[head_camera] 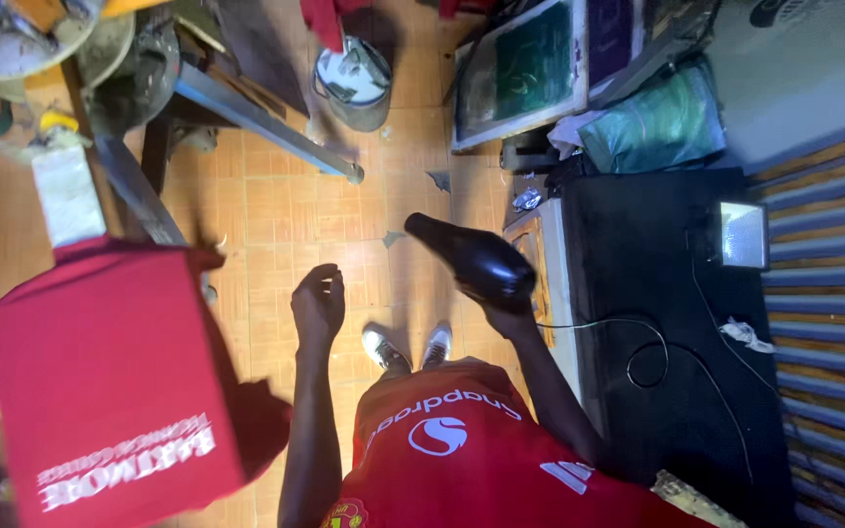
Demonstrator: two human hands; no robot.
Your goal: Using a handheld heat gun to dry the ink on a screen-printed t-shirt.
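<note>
Black hair dryer gripped by right hand.

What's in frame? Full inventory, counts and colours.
shirt: 1, red with white print, stretched flat at lower left
hair dryer: 1, black, in the right hand, nozzle pointing up-left
cord: 1, black, looped over the black table
table: 1, black top, right of the person
screen frame: 1, pale frame with green mesh, top centre
bucket: 1, grey and white, on the floor at top centre
metal bar: 1, grey, slanting from upper left
floor: orange tiles
shoes: 2, white, below centre
left hand: empty, fingers curled, beside the shirt
right hand: gripping the hair dryer
</note>
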